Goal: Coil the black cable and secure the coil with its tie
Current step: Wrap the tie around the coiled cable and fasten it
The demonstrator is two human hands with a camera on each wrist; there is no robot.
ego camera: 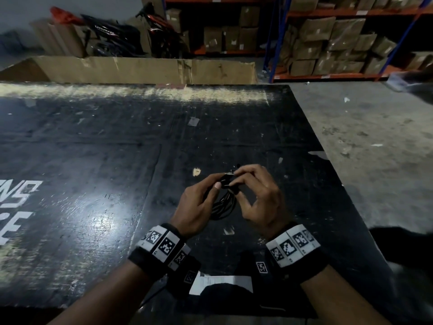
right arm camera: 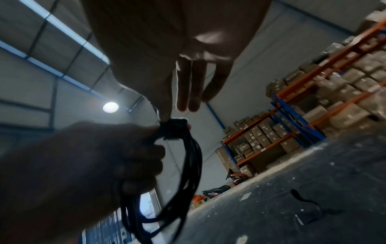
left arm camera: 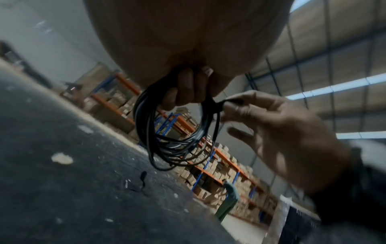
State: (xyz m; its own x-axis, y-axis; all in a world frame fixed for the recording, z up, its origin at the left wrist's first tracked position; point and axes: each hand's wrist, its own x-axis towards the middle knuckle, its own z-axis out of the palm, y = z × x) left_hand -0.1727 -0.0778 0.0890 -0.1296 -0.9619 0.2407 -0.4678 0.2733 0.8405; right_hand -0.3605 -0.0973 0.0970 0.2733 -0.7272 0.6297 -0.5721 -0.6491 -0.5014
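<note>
**Operator:** Black strap material sits at my right fingertips. My right hand pinches the free end of the short black tie between thumb and forefinger, and the other three fingers stand out straight and hold nothing.

**Second:** And the left?

**Operator:** My left hand has its fingers curled through the thin black cable coil, bunching the loops at the top. The thumb presses just beside the tie. The coil hangs below both hands, above the scuffed black tabletop and not touching it. From the right wrist view the tie looks already wrapped round the bundle.

**Second:** So the coiling is done?

**Operator:** I judge it is, and I am fastening the tie. I cannot tell whether it has closed on itself.

**Second:** What worries you?

**Operator:** The loops are uneven and one sags lower than the rest. If my left grip slackens while I pull the tie tight, that strand could slide out and the coil could fan open. The pinch is on the very end of the tie, so a hard tug could pull it from my fingers and let the wrap spring back. A small dark scrap lies on the tabletop; I cannot say what it is.
</note>
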